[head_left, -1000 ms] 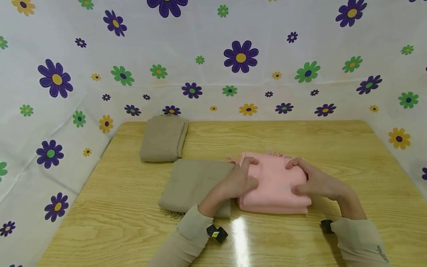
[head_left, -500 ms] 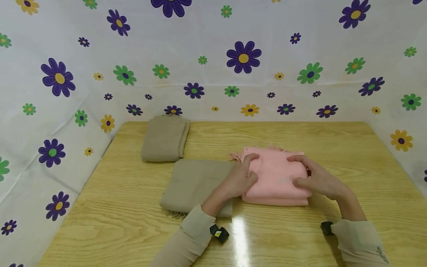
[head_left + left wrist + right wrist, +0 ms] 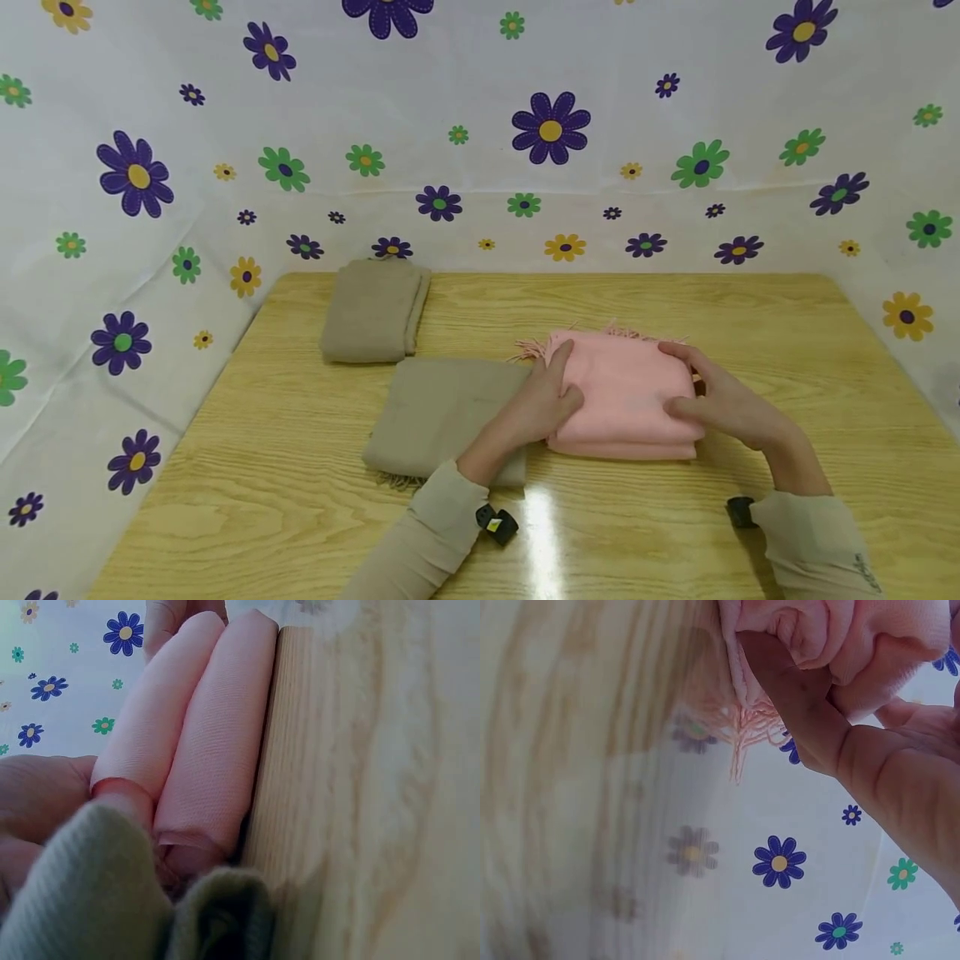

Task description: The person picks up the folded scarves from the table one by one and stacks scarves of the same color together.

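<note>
A folded pink scarf (image 3: 622, 392) with fringe along its far edge and far left corner lies on the wooden table. My left hand (image 3: 536, 408) grips its left side, thumb and index finger on top and the other fingers hidden. On the opposite side, my right hand (image 3: 723, 404) holds the edge, its thumb on the upper face. In the right wrist view, a finger (image 3: 795, 697) reaches to the scarf's layered edge, beside the hanging fringe. The left wrist view shows the scarf's two thick rounded folds (image 3: 202, 742). Under the left forearm, a folded olive-beige scarf (image 3: 442, 408) is partly covered.
Another folded beige scarf (image 3: 372, 312) sits at the back left of the table (image 3: 225, 500). A white cloth with printed flowers (image 3: 465, 83) stands behind the table and along both sides.
Held by both hands, the pink scarf has shifted slightly away from me, mostly in the first half second. The two beige scarves stay where they were on the table.
</note>
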### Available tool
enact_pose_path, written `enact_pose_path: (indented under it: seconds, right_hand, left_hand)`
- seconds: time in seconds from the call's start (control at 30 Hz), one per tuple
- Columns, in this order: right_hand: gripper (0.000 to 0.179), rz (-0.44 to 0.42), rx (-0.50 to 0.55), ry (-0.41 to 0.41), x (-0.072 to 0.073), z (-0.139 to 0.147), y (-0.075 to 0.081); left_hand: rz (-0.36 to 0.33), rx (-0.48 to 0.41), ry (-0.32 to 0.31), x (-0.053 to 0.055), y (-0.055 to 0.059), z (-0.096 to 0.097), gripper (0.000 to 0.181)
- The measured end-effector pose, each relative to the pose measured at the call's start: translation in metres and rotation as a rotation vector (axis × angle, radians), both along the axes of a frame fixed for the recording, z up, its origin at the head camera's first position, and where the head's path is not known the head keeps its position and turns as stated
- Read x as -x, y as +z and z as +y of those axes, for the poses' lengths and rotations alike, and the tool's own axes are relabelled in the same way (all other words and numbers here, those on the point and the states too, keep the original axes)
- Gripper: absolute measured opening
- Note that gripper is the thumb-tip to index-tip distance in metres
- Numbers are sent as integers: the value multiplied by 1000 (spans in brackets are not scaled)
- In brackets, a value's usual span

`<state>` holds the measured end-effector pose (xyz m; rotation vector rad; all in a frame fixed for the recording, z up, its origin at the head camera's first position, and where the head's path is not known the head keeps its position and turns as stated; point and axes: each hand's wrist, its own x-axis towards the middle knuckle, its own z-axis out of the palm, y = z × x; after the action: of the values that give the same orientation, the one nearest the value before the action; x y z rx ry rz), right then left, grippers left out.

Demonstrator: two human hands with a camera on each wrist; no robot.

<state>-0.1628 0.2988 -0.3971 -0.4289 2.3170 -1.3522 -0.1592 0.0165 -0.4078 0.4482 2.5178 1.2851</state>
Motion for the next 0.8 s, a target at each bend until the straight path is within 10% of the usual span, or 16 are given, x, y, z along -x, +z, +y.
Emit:
enact_pose_path:
  seconds: [0.8]
  right_hand:
    - [86,-21,-117,58,-3,0,5]
  left_hand:
    - [143,247,-11,-1,-3,7,56]
